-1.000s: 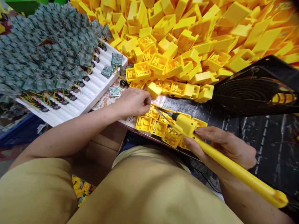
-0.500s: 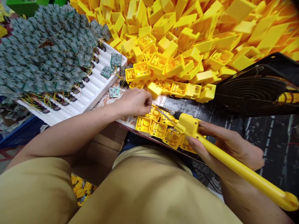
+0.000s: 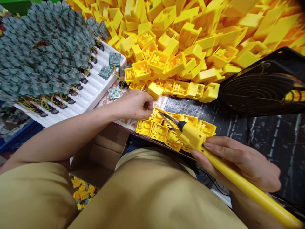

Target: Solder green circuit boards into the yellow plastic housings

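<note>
My right hand is wrapped round a yellow soldering iron with a dark metal tip and a thin guide tube beside it. The tip points left over open yellow plastic housings, which stand in two rows along the table's front edge. Above the left end of these rows, my left hand is closed in a pinch. What its fingers hold is hidden. A small green circuit board with a lit spot lies just left of that hand.
A large heap of yellow housings covers the back. On the left, a white foam tray carries many wired circuit boards. A black fan stands at the right. An open cardboard box sits below the table edge.
My right hand has drawn the soldering iron back a little to the right, uncovering more housings. My left hand stays pinched in nearly the same place. The view has shifted slightly.
</note>
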Action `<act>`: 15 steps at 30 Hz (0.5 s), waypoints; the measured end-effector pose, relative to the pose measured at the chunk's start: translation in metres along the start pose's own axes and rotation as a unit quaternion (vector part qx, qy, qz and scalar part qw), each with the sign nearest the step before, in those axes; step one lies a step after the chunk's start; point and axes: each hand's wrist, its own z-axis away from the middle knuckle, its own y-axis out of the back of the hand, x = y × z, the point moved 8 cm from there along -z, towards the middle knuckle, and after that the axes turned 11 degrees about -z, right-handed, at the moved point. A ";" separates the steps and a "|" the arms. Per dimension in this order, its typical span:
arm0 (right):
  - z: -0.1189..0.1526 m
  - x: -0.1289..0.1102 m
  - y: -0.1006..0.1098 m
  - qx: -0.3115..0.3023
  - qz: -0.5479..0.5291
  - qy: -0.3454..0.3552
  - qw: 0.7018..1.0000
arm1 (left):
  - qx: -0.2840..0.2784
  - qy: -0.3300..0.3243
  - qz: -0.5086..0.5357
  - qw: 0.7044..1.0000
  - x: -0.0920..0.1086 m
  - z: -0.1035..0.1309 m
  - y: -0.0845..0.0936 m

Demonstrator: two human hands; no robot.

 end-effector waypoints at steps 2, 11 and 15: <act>-0.004 -0.004 -0.001 -0.034 0.011 0.015 0.999 | -0.011 -0.010 -0.014 1.000 0.001 0.003 -0.003; -0.016 -0.021 -0.012 -0.090 0.027 0.084 0.992 | -0.013 -0.023 -0.110 0.994 0.012 0.000 -0.007; -0.021 -0.032 -0.011 -0.143 0.017 0.075 0.987 | -0.016 -0.031 -0.124 0.992 0.015 -0.002 -0.006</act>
